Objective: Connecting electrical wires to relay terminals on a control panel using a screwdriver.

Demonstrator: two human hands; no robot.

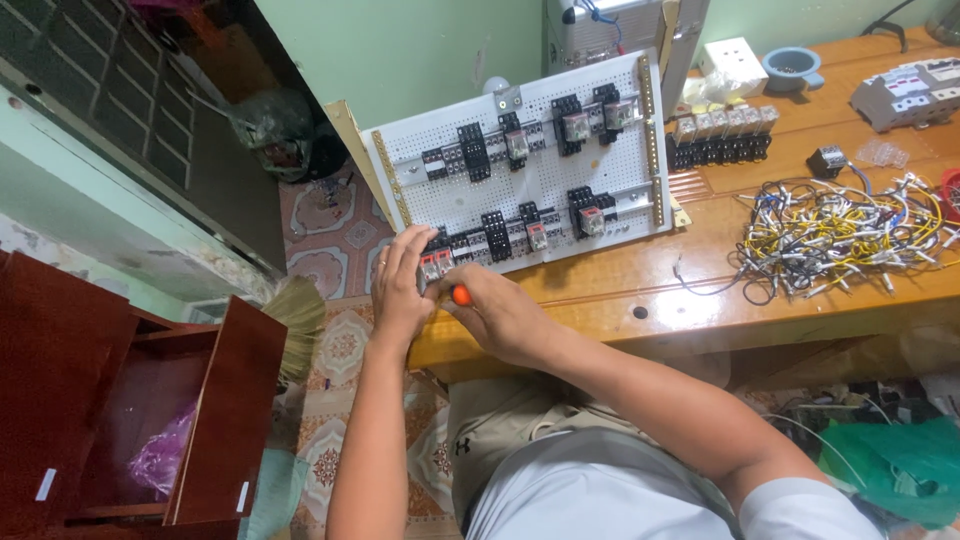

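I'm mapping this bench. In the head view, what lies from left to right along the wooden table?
Left hand → right hand → white perforated panel → row of black relays → tangle of wires

We see two small white labels (pixel 45 484) on the red-brown cabinet at lower left, and no packages or screens

Inventory, counted:
- Hands: two, left hand (pixel 400 285) and right hand (pixel 495 315).
- White perforated mounting panel (pixel 610 140): one.
- Orange-handled screwdriver (pixel 461 295): one.
- Blue bowl (pixel 792 68): one.
- White square socket box (pixel 733 62): one.
- Tangled pile of wires (pixel 840 235): one.
- Wooden counter (pixel 720 290): one.
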